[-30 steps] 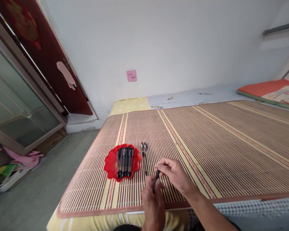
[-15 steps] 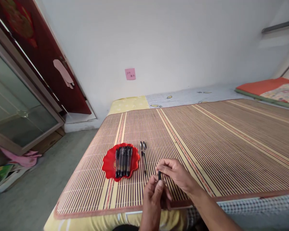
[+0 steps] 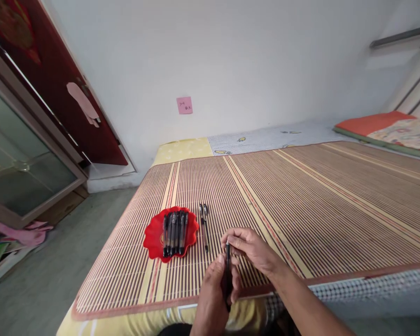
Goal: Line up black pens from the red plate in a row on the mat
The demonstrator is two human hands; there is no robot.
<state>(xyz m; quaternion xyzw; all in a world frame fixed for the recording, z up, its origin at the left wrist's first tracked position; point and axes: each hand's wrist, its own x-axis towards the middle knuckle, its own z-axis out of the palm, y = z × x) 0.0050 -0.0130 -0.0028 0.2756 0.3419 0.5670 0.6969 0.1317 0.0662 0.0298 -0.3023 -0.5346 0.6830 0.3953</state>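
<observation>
Steadying a black pen [image 3: 227,280] to the near right of the red tray [image 3: 152,235], the left hand [image 3: 213,290] curls closed round its barrel, seemingly presenting the tip to the right hand [image 3: 248,246], whose fingers bunch there; whether they grip, I cannot tell.

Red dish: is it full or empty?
Partly filled: several pens lie side by side in the red dish, bare red showing beside them.

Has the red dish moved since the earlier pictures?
No. The red dish lies over the same pale stripe of the mat as before; only the camera's view has shifted.
</observation>
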